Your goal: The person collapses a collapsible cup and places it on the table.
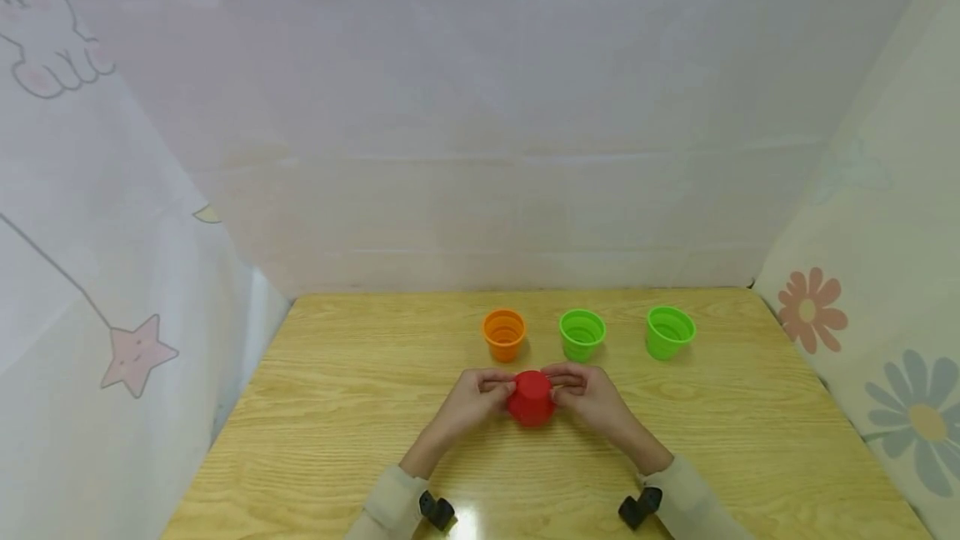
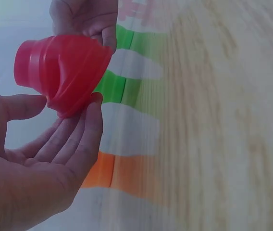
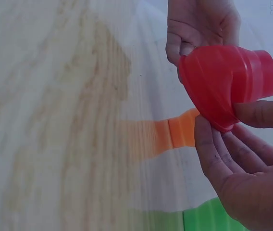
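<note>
Between both hands, a red collapsible cup (image 1: 532, 398) is held above the table, its narrow base turned up and its wide rim down. My left hand (image 1: 477, 397) pinches one side, thumb on the outer wall and fingers at the rim. On the opposite side my right hand (image 1: 587, 394) pinches it the same way. The cup's wall is dented and folded near both thumbs, as the left wrist view shows on the red cup (image 2: 62, 72) and the right wrist view on its other side (image 3: 228, 86).
Beyond the hands, an orange cup (image 1: 504, 335), a green cup (image 1: 582, 334) and another green cup (image 1: 670, 332) stand upright in a row. They rest near the back edge of the wooden table (image 1: 360, 407). Patterned white cloth (image 1: 517, 148) hangs behind and at both sides.
</note>
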A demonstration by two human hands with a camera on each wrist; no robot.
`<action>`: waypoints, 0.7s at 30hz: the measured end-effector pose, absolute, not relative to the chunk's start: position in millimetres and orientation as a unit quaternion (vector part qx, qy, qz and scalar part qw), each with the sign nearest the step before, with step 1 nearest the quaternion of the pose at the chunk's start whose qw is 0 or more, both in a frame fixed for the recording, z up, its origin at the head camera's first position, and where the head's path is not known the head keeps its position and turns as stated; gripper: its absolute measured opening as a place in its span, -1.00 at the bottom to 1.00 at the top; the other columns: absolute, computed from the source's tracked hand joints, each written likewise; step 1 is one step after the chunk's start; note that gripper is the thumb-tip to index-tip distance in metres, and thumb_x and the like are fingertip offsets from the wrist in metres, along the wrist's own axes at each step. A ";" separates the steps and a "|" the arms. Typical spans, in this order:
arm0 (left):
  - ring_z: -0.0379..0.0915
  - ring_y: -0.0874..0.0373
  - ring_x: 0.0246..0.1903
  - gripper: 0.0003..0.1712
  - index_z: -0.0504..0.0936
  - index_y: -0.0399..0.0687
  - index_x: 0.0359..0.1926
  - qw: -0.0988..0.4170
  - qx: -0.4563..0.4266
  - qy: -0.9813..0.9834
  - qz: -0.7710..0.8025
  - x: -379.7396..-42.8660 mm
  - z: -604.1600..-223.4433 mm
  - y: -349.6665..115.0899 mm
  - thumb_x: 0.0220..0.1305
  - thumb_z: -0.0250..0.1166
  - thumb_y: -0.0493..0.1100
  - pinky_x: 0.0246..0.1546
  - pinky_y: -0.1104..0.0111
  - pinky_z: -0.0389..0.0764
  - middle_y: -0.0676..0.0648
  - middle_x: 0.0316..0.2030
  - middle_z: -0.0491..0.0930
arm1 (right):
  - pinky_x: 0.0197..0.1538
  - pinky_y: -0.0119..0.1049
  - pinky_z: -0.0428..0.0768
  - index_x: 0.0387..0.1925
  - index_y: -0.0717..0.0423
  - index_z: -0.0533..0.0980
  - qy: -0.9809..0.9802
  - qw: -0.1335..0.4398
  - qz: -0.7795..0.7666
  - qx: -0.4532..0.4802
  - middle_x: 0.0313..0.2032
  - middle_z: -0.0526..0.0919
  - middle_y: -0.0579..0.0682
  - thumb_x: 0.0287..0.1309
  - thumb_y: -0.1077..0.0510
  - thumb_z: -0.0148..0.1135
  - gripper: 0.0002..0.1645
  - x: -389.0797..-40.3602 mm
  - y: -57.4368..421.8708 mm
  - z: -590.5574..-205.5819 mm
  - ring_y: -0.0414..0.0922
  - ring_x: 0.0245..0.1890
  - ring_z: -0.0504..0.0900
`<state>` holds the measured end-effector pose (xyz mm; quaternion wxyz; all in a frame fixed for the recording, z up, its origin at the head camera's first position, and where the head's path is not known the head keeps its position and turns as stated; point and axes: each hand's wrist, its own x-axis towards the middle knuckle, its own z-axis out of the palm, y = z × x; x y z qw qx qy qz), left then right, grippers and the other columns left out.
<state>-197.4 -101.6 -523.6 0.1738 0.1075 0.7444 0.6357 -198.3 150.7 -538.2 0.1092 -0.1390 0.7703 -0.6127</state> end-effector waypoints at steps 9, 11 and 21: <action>0.72 0.28 -0.12 -0.65 0.73 -0.32 0.12 0.188 0.137 0.762 0.605 -202.5 -521.7 -104.8 0.57 0.22 -0.14 0.01 0.16 0.82 -0.26 0.03 0.78 | 0.00 -0.45 0.75 0.19 0.31 0.62 0.783 0.129 -0.580 -0.184 0.13 0.72 0.33 0.38 0.29 0.30 -0.61 -197.5 149.8 -530.3 -0.06 0.04 0.79; 0.71 0.31 -0.12 -0.65 0.76 -0.26 0.10 0.187 0.141 0.771 0.592 -203.7 -522.3 -104.8 0.56 0.25 -0.09 -0.01 0.27 0.81 -0.22 0.02 0.80 | 0.00 -0.47 0.74 0.18 0.30 0.63 0.784 0.139 -0.573 -0.196 0.12 0.73 0.32 0.37 0.30 0.30 -0.62 -197.9 149.9 -529.7 -0.09 0.03 0.79; 0.69 0.34 -0.14 -0.66 0.79 -0.26 0.06 0.188 0.155 0.788 0.565 -205.9 -522.0 -103.2 0.53 0.29 -0.08 -0.12 0.46 0.74 -0.21 -0.02 0.81 | -0.04 -0.46 0.76 0.18 0.34 0.62 0.781 0.171 -0.562 -0.210 0.08 0.76 0.31 0.36 0.30 0.28 -0.60 -199.3 145.2 -529.0 -0.11 0.00 0.79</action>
